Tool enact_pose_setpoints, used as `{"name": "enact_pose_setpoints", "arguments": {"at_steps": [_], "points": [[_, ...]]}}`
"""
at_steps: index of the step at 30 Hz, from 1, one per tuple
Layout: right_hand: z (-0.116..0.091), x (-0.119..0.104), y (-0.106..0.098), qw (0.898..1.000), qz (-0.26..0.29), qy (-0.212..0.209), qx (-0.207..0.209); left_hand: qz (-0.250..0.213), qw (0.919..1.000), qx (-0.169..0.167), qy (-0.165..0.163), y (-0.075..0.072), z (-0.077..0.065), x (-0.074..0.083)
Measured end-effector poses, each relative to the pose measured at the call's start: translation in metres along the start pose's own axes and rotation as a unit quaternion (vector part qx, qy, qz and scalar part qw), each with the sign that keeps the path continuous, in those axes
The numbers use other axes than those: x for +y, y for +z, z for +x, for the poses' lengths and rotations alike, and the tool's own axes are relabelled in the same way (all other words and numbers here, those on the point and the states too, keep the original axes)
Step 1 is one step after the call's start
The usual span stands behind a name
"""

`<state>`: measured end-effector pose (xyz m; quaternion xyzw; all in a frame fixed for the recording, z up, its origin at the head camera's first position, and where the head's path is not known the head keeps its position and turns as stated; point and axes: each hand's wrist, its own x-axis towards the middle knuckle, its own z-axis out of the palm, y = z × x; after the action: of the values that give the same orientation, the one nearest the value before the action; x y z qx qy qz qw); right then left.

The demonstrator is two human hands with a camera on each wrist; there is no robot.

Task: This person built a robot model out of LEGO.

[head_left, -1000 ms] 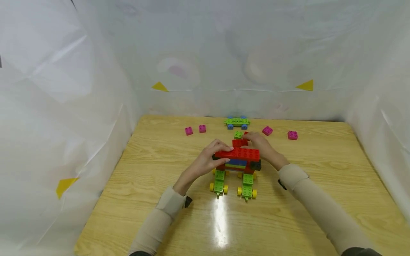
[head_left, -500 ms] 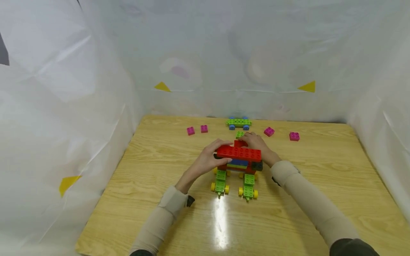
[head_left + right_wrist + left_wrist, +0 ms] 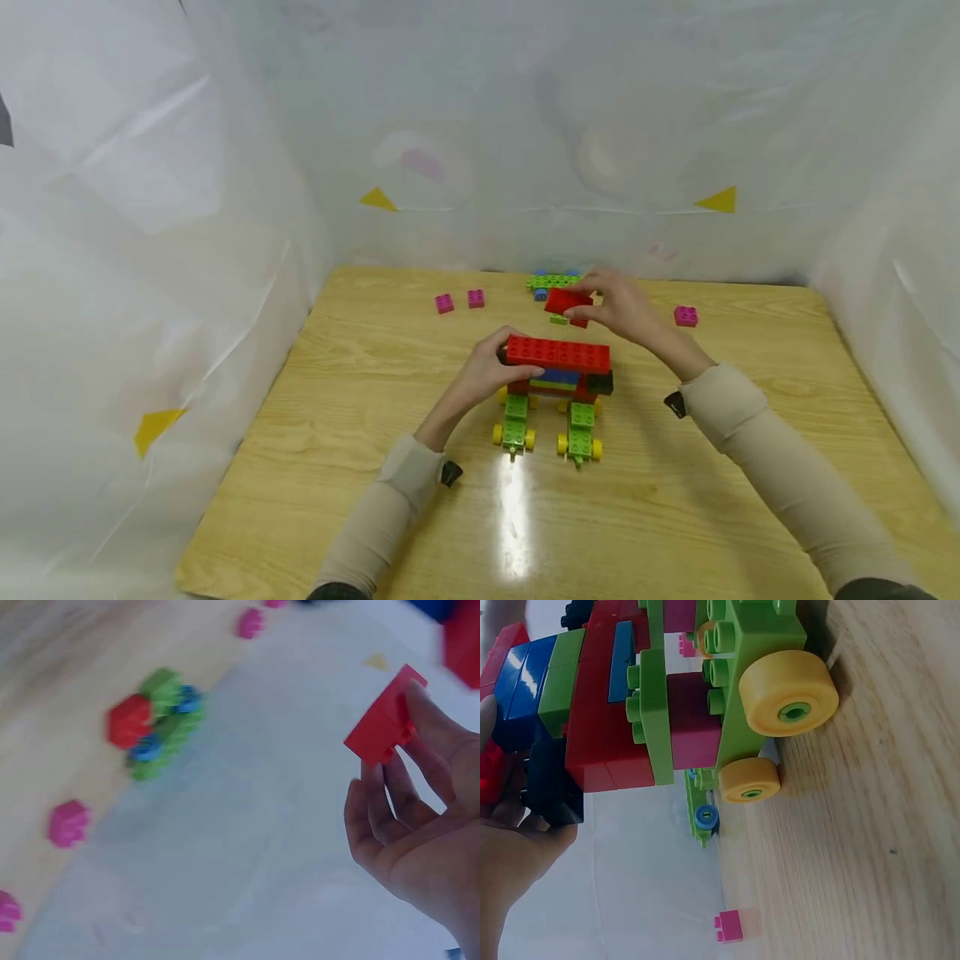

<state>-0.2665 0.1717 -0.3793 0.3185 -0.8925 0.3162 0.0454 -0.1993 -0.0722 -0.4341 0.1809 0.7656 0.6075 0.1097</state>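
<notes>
A toy brick model (image 3: 558, 354) stands on two green wheeled bases (image 3: 580, 433) with yellow wheels. Red bricks run along its top, blue and green ones lie beneath, and black bricks (image 3: 549, 780) sit at its ends. My left hand (image 3: 480, 371) grips the model's upper left end, thumb in front; its other fingers are largely hidden behind. Behind and above the model, my right hand (image 3: 618, 310) pinches a red brick (image 3: 564, 301) between thumb and fingers. The right wrist view shows a seam across this red brick (image 3: 384, 720), and studs facing the palm.
A green wheeled base (image 3: 546, 282) with blue wheels stands at the table's back. Near it, a small green brick (image 3: 558, 319) and another red brick (image 3: 580, 322) lie partly hidden. Pink bricks (image 3: 445, 303) lie left, another pink brick (image 3: 686, 316) right. White sheeting (image 3: 480, 242) borders the table.
My right hand has lifted the red brick from behind the model, up and toward the table's back. The left hand keeps its grip, and the model stays nearly in place.
</notes>
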Motion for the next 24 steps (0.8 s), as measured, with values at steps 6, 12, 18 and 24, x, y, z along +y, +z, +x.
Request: {"name": "enact_pose_setpoints", "arguments": {"at_steps": [6,12,18,24], "points": [[-0.013,-0.048,-0.028,0.998,-0.015,-0.062,-0.026,-0.009,0.9999,0.005,-0.005,0.001,0.004,0.001],[-0.024,-0.069,-0.035,0.996,-0.025,-0.063,-0.059,-0.012,0.9999,0.003,-0.004,0.003,0.006,0.000],[-0.027,-0.067,-0.030,0.995,-0.019,-0.049,-0.081,-0.018,0.9997,0.003,0.019,0.005,0.007,-0.004],[-0.027,-0.063,-0.024,0.996,-0.030,-0.045,-0.075,-0.023,0.9994,0.008,0.026,0.007,0.010,-0.005]]}}
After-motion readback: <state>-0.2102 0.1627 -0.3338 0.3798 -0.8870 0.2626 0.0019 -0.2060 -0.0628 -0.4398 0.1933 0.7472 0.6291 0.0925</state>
